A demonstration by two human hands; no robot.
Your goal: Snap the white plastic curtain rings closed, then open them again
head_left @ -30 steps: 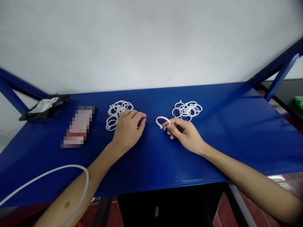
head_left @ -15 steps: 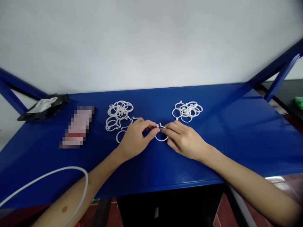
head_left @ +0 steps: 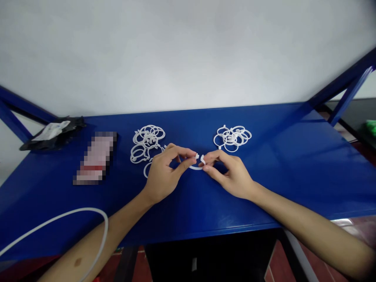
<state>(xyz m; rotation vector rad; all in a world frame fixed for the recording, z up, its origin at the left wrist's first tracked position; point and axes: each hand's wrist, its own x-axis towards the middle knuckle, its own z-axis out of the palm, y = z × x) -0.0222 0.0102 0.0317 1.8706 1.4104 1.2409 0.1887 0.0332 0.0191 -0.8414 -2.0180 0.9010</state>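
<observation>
A white plastic curtain ring is held between both hands above the middle of the blue table. Its two ends point up with a small gap between them. My left hand pinches the left end between thumb and fingers. On the other side, my right hand grips the right end. Several similar rings lie in a tangled pile by my left hand, with a separate ring partly hidden behind that hand. Past my right hand is another pile of rings, which look fastened.
A blurred-out flat pack lies on the left of the blue table. Behind it is a black plastic bag with a white label. A white cable loops over my left forearm. Blue metal struts flank the table before a pale wall.
My right fingers have shifted from the ring's side to its right end, with the thumb now visible. The ring has tilted, and its ends look more upright.
</observation>
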